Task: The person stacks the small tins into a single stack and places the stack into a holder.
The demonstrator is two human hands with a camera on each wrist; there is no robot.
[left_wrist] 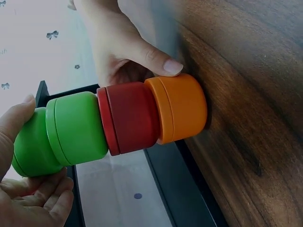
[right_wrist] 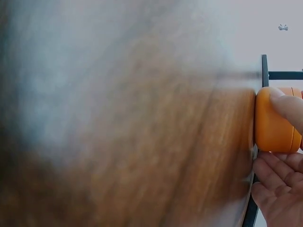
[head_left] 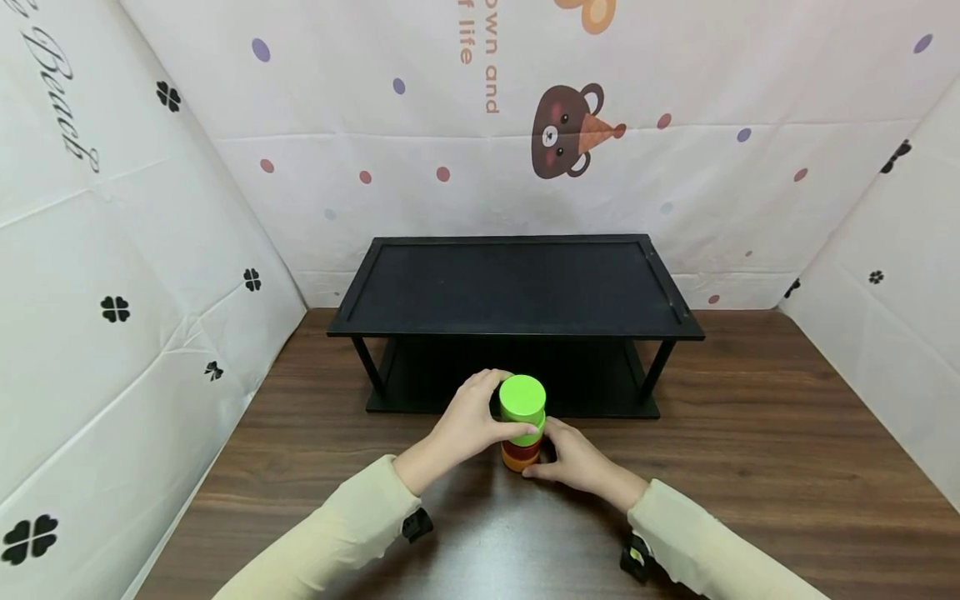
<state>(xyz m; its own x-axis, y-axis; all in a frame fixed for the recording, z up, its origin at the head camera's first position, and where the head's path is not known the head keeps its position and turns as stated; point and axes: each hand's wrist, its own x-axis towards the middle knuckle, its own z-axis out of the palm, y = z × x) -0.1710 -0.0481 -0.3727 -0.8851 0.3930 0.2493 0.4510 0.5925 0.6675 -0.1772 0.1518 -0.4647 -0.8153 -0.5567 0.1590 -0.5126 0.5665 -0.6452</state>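
Note:
A stack of small lidded jars stands upright on the wooden table, in front of the black shelf. At the bottom is an orange jar (left_wrist: 187,109), then a red jar (left_wrist: 133,116), then a green jar (left_wrist: 79,127). The topmost piece is another green jar (head_left: 522,395), offset slightly from the one below it. My left hand (head_left: 474,418) grips this top jar between thumb and fingers. Low on the stack, my right hand (head_left: 581,462) holds the orange jar, its thumb on the near side and fingers round the other side.
A black two-tier shelf (head_left: 510,287) stands behind the stack, its lower tier close to the hands. Brown wooden tabletop (head_left: 787,467) extends to both sides. White printed sheets (head_left: 360,100) wall the table at the back, left and right.

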